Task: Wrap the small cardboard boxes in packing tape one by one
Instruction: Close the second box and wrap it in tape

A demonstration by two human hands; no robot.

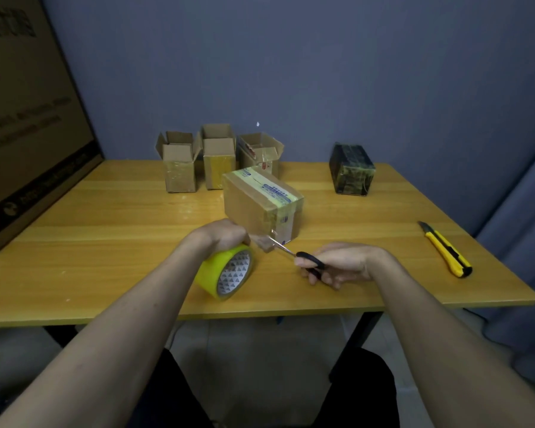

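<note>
The left hand [226,234] grips the yellow tape roll [226,271] from above, fingers curled over its rim; the roll stands on edge on the wooden surface [105,217], tilted, its core facing the camera. A clear strip of tape [261,239] runs from the roll to the near lower corner of the closed box [261,205].

The right hand [342,264] holds black-handled scissors [297,256], fingers curled through and around the handles. The blades point up and left, their tips at the tape strip just beside the box corner. Whether the blades are apart or closed cannot be told.

The closed box sits at the centre of the surface, taped along its top seam and around one end.

Three open boxes [217,159] stand in a row at the far edge, flaps up, just behind the closed box. A dark wrapped box [351,169] stands well apart at the far right. A yellow utility knife [447,250] lies near the right edge. A large carton [28,118] leans at the left.
</note>
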